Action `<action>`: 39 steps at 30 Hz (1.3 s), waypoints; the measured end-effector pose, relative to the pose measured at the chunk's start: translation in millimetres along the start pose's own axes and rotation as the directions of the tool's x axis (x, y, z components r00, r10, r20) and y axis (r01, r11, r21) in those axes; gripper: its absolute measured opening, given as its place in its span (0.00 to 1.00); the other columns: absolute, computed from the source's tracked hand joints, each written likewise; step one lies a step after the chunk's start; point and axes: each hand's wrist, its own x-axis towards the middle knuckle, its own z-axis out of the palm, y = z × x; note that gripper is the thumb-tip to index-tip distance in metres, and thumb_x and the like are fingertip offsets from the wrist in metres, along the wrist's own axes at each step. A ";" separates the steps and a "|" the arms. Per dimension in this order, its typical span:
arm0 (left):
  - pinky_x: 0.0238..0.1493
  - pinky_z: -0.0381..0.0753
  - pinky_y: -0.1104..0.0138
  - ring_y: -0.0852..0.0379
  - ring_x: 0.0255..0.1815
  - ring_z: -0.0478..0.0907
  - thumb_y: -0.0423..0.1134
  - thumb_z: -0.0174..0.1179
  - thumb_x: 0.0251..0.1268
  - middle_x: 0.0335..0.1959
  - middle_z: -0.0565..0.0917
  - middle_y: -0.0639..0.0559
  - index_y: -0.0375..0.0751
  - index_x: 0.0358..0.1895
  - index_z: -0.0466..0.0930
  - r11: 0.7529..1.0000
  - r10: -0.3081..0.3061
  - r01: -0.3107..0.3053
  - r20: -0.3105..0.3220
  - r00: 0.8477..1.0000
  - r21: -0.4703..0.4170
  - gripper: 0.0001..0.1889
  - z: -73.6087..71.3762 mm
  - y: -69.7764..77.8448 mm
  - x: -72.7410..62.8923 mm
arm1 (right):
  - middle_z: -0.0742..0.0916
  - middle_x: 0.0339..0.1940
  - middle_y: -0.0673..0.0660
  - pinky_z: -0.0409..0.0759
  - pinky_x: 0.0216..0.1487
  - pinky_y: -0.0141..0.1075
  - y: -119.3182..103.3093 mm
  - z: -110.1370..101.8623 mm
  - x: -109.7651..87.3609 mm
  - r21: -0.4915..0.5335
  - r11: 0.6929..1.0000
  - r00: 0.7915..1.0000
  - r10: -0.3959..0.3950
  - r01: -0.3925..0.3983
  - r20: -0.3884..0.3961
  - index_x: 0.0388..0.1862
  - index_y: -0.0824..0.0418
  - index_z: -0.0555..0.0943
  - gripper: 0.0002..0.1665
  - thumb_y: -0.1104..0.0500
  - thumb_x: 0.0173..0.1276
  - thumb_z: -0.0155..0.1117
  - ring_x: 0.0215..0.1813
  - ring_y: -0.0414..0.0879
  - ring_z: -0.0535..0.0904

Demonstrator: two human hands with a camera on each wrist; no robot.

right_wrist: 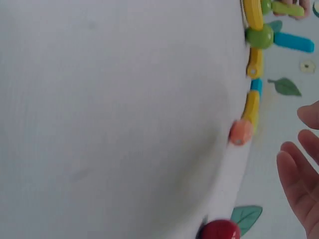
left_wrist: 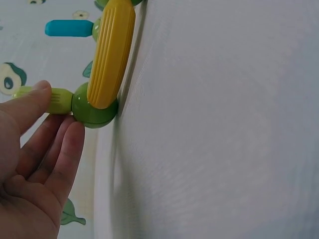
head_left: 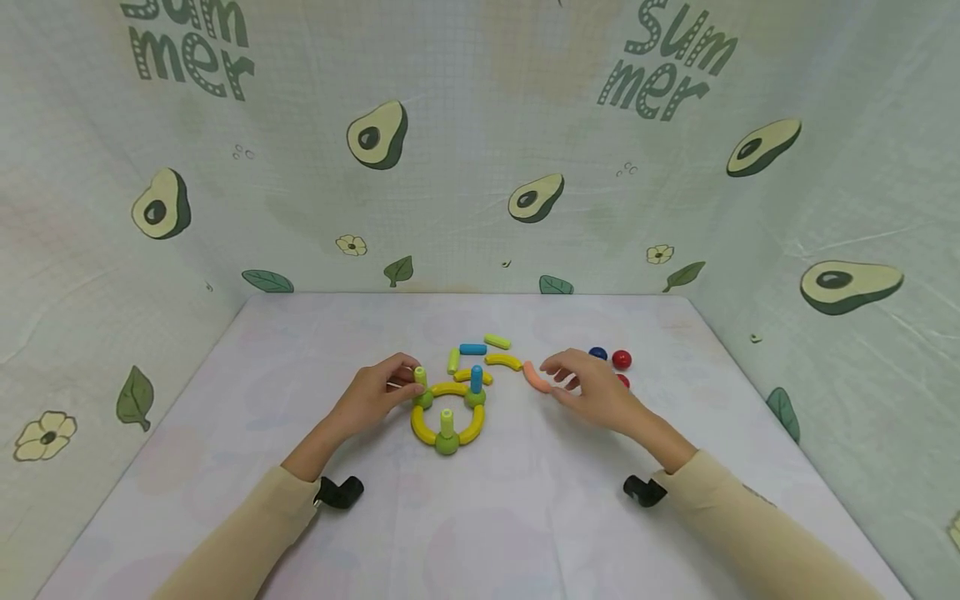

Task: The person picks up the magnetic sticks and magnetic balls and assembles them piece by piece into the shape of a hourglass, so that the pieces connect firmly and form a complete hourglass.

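On the table stands a ring of yellow curved rods (head_left: 420, 427) joined by green balls (head_left: 447, 442), with short rods standing up from the balls. My left hand (head_left: 378, 390) pinches the light green rod (left_wrist: 61, 101) on the ring's left ball, thumb over it and fingers behind. A blue rod (head_left: 477, 379) rises from the right ball and another light green rod (head_left: 447, 421) from the front one. My right hand (head_left: 600, 396) holds nothing; its fingers are loosely spread beside an orange curved rod (head_left: 535, 377).
Behind the ring lie loose yellow curved rods (head_left: 503, 361), light green rods (head_left: 497, 341) and a blue rod (head_left: 472, 349). Red balls (head_left: 621, 359) and a dark blue ball (head_left: 597, 353) sit beyond my right hand. A printed cloth wall (head_left: 465, 242) encloses the table's back and sides.
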 end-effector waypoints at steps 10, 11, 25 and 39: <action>0.60 0.86 0.53 0.51 0.54 0.86 0.44 0.69 0.74 0.51 0.89 0.51 0.48 0.60 0.80 1.000 -0.019 0.019 0.004 1.000 -0.005 0.17 -0.2 1.3 -0.3 | 0.88 0.52 0.64 0.86 0.53 0.54 50.9 -39.9 -15.3 -0.134 0.984 0.992 0.125 -0.121 0.017 0.60 0.67 0.83 0.22 0.69 0.67 0.75 0.53 0.60 0.84; 0.59 0.86 0.53 0.51 0.54 0.86 0.44 0.69 0.74 0.51 0.89 0.51 0.48 0.60 0.80 1.000 -0.019 0.019 0.003 1.000 -0.003 0.17 -0.2 1.2 -0.2 | 0.88 0.53 0.64 0.85 0.55 0.55 54.4 -41.0 -16.0 -0.138 0.982 0.990 0.135 -0.130 0.029 0.60 0.67 0.83 0.23 0.69 0.67 0.76 0.53 0.60 0.83; 0.60 0.86 0.53 0.50 0.55 0.86 0.44 0.69 0.75 0.52 0.89 0.51 0.48 0.60 0.80 1.000 -0.025 0.025 0.004 1.000 -0.005 0.16 0.1 2.6 -0.9 | 0.88 0.47 0.57 0.86 0.51 0.49 73.0 -37.4 -17.6 -0.187 0.972 0.981 0.165 -0.144 0.103 0.54 0.62 0.87 0.18 0.66 0.66 0.78 0.48 0.52 0.84; 0.59 0.86 0.54 0.50 0.55 0.86 0.45 0.68 0.76 0.53 0.88 0.50 0.49 0.61 0.78 0.999 -0.032 0.032 0.006 0.999 -0.023 0.17 0.1 1.9 -1.8 | 0.89 0.49 0.51 0.88 0.54 0.50 10.4 -22.0 13.0 -0.033 0.999 0.999 0.021 -0.022 -0.029 0.55 0.59 0.87 0.20 0.63 0.65 0.80 0.50 0.47 0.86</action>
